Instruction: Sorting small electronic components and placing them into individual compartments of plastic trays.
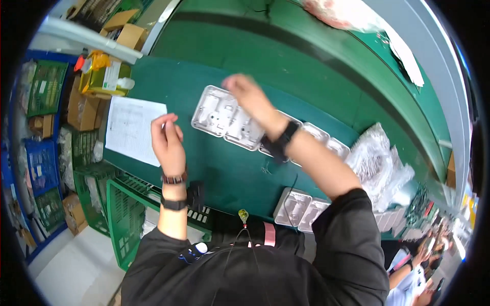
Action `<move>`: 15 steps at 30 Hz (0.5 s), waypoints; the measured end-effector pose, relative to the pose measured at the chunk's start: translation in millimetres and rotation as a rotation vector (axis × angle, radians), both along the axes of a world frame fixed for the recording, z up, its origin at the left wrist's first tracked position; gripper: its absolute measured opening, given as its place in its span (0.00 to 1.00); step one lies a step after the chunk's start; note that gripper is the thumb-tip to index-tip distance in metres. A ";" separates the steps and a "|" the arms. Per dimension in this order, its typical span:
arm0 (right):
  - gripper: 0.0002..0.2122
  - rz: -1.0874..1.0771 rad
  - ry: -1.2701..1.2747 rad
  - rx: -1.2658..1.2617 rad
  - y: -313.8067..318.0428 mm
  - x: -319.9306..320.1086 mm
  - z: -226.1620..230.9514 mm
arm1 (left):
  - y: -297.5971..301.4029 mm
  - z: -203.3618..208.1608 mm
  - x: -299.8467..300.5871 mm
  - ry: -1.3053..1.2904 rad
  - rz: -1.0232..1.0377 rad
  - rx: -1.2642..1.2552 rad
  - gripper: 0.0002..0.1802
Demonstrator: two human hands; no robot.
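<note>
A row of white plastic housing shells (213,115) lies on the green worktable, their hollow insides facing up. My right hand (250,99) is over the upper edge of the second shell from the left. Motion smears its fingers, so whether it holds anything cannot be made out. My right forearm covers part of the row. My left hand (167,143) is raised beside the printed sheet (133,127), left of the shells. Its fingers are loosely curled, with a gap to the thumb and nothing visible between them.
More white shells (293,206) lie near the table's front edge, a dark cable across them. Clear plastic bags (377,163) are piled at the right. A yellow container (107,76) stands at the back left. A green crate (120,224) and blue shelving (41,163) are on the left.
</note>
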State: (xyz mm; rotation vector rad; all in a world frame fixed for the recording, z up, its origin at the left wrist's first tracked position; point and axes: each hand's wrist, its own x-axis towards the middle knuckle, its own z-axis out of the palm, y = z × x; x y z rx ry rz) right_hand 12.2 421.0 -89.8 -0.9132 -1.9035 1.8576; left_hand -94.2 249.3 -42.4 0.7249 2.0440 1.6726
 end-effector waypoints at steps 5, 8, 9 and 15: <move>0.19 -0.193 0.417 -1.428 -132.3 148.4 71.5 | -3.6 42.0 146.1 0.365 -0.636 0.164 0.13; 0.17 -0.608 0.617 -1.389 -171.0 235.3 66.3 | -6.0 31.7 235.9 0.383 -0.944 0.333 0.14; 0.17 -0.670 0.645 -1.355 -181.3 262.2 70.6 | -6.3 31.4 264.8 0.427 -1.082 0.350 0.12; 0.14 -1.037 0.751 -1.190 -203.9 412.7 83.5 | 8.8 24.7 412.3 0.702 -1.410 0.220 0.26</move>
